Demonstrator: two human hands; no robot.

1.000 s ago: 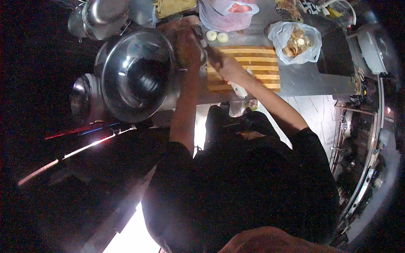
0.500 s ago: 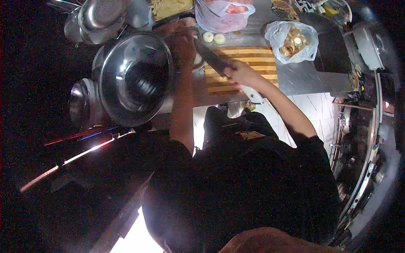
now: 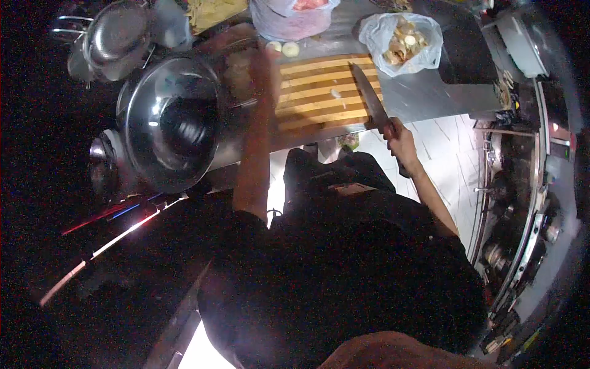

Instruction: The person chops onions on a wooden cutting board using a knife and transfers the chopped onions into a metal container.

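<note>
My right hand [image 3: 402, 146] is closed around the handle of a kitchen knife [image 3: 369, 92]. The blade points away from me over the right side of a striped wooden cutting board [image 3: 313, 114]. A small pale scrap [image 3: 335, 93] lies on the board. My left hand [image 3: 264, 69] is at the board's left edge, dark and smeared by motion, so its fingers cannot be made out. Just beyond it sit two peeled onions [image 3: 290, 49]. A dim container [image 3: 241, 74] stands to the left of that hand, its contents unclear.
A large metal bowl [image 3: 206, 135] is at the left, with strainers [image 3: 120, 40] behind it. A plastic bag of peelings [image 3: 433, 52] lies right of the board. At the back are a pinkish filled bag [image 3: 292, 24] and pale yellow strips [image 3: 215, 13].
My right hand has drawn the knife rightward and toward me, from the board's left side to its right. The small scrap on the board has come into view. The camera view has shifted.
</note>
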